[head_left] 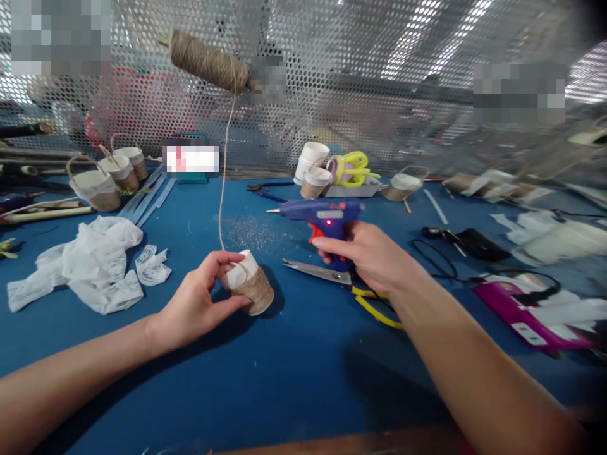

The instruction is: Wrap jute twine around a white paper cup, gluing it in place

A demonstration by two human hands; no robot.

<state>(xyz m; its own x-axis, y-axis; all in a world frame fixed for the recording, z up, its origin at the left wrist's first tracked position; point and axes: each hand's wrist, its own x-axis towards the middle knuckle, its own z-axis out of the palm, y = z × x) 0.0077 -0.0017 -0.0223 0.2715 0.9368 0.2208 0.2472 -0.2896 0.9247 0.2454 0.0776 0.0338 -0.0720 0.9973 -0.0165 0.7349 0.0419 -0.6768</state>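
My left hand [202,297] grips a small paper cup [258,292], tilted just over the blue table, its lower part wrapped in brown twine and its upper part white. Twine [222,196] runs from the cup up to a big spool [203,60] mounted on the mesh wall. In my right hand [353,253] is a blue glue gun [322,215] with a red trigger and a lit red light; its metal nozzle points left, beyond the cup. Under that hand lie scissors [317,272] with yellow handles, partly hidden by my wrist.
Crumpled white lace [90,259] and clear glue sticks [154,193] lie at left. Small handled buckets [97,189] stand behind them. Pliers [270,186], white cups [310,158] and a yellow-ribboned bundle [351,169] are at the back. A purple box [516,316] and black cables lie right.
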